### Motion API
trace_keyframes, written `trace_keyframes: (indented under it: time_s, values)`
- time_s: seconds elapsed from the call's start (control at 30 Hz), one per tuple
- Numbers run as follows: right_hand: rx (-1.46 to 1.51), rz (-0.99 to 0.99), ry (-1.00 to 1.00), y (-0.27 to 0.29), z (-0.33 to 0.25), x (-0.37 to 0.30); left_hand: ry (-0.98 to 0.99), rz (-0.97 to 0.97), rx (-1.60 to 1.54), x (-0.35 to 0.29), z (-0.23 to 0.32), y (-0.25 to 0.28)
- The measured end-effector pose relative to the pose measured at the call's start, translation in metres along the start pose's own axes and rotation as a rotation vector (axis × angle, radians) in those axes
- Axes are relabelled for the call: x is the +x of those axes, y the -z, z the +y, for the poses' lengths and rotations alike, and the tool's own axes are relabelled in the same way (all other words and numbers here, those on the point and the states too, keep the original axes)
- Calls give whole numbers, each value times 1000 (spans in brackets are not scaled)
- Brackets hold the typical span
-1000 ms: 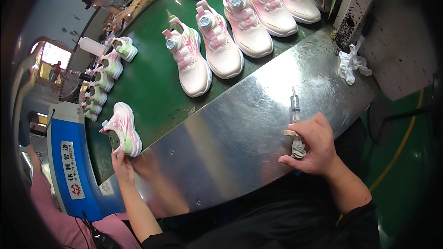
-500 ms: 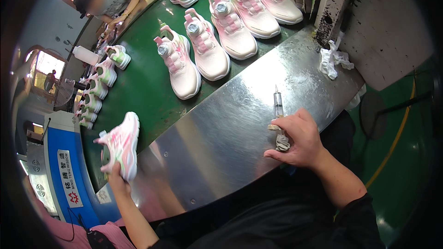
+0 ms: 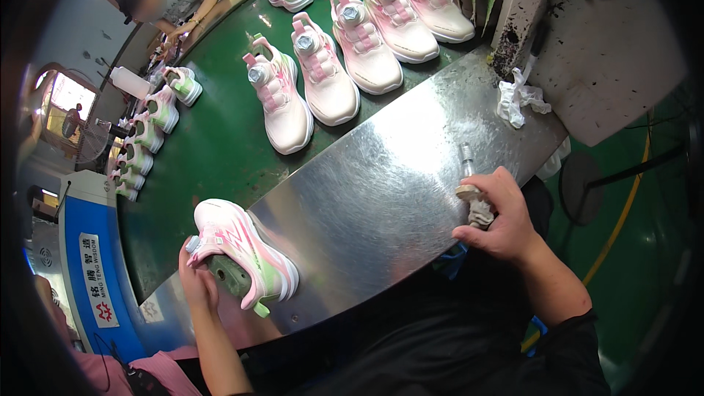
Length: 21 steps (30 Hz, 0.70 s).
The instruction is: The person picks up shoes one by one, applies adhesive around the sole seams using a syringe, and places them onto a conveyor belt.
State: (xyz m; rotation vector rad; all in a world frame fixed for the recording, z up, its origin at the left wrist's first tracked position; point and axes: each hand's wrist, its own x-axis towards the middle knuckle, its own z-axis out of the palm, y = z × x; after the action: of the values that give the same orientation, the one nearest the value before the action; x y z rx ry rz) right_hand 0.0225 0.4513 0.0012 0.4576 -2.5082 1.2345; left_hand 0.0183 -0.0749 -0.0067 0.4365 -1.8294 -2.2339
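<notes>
A pink, white and green sneaker (image 3: pixel 236 231) is in my left hand (image 3: pixel 196 279), whose fingers close on its side by the dial. The shoe is tilted over the near metal edge, its toe pointing away, and a dark green shoe last (image 3: pixel 231 276) shows in its opening. My right hand (image 3: pixel 506 216) grips a syringe (image 3: pixel 467 163) with its tip pointing away from me. The syringe's wide collar and the crumpled pale wrapping (image 3: pixel 480 214) on its plunger end lie between my thumb and fingers.
Several similar sneakers (image 3: pixel 323 77) stand in a row on the green belt (image 3: pixel 213 139), and more line its far side. Before me runs a steel ledge (image 3: pixel 367 205). Crumpled white tissue (image 3: pixel 521 99) lies at right by a paint-stained post (image 3: pixel 517 22). Another person (image 3: pixel 180 0) works across the belt.
The sneaker has been brought to the right and turned, so its opening now faces me. My right hand has shifted slightly right with the syringe, its fingers closer round it.
</notes>
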Motion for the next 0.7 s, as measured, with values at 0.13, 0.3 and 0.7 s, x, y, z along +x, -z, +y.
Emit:
trace_keyframes:
  time_s: [0.13, 0.3, 0.7]
  values:
    - [133, 36, -204, 11, 5, -6, 357, -164, 8, 72, -12, 6]
    - [146, 4, -208, 22, 2, -10, 337, -201, -9, 64, 3, -31]
    - [899, -205, 13, 13, -56, 11, 147, -545, -453, -32, 5, -179]
